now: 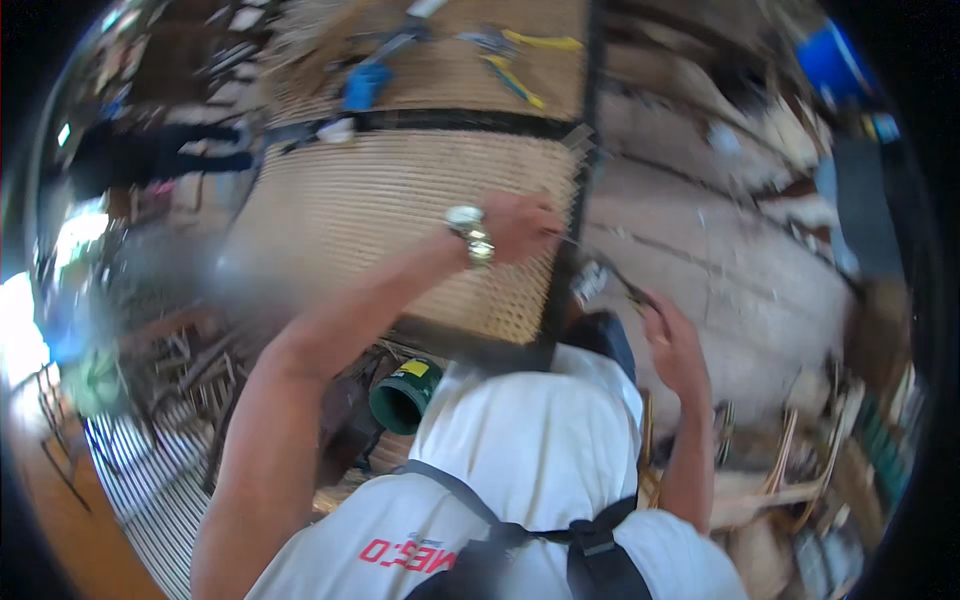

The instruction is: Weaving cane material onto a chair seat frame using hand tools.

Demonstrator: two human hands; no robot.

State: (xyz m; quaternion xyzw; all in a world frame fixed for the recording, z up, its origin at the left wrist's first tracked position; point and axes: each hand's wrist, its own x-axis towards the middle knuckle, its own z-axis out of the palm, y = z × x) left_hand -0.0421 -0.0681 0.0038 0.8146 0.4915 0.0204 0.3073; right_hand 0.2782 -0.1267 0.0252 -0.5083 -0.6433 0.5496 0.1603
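A woven cane panel point(400, 180) in a dark frame point(548, 330) lies in front of me. My left hand point(520, 228), with a watch at the wrist, is over the panel's right edge. Its fingers are pinched on a thin strip-like piece point(566, 239) that pokes out toward the frame; blur hides its exact kind. Just right of the frame, my right hand point(678, 345) is closed around the dark handle of a hammer point(592, 281). The blurred silvery head is close to the frame's edge, and I cannot tell whether they touch.
Yellow-handled pliers point(515, 78) and a blue-handled tool point(368, 86) lie on the far woven section. A green tub point(403, 396) stands below the near edge. At far right is a blue container point(836, 65). Wooden chair parts point(780, 470) stand at lower right.
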